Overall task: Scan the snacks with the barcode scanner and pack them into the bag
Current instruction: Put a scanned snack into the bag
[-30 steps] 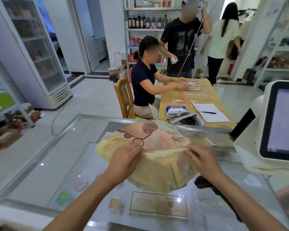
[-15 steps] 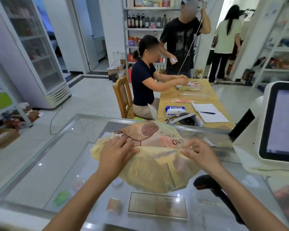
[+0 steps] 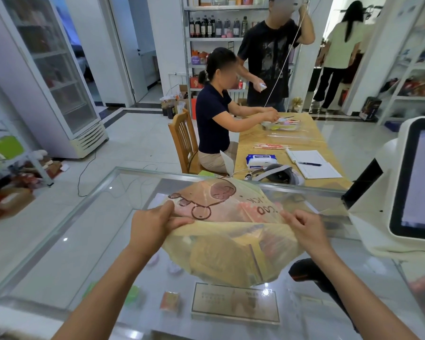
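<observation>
The translucent yellow bag (image 3: 231,251) bears a brown cartoon animal print; the barcode scanner (image 3: 314,276) is black.

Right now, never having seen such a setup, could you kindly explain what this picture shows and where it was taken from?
There is no machine here: a person wears a wide-angle camera on the head, so you look forward and down at their own arms. The left hand and the right hand each pinch the top edge of a yellowish plastic bag sitting on a glass counter. Inside it, packets show dimly. A black barcode scanner lies on the counter by the right forearm, and a till screen stands at the right.
</observation>
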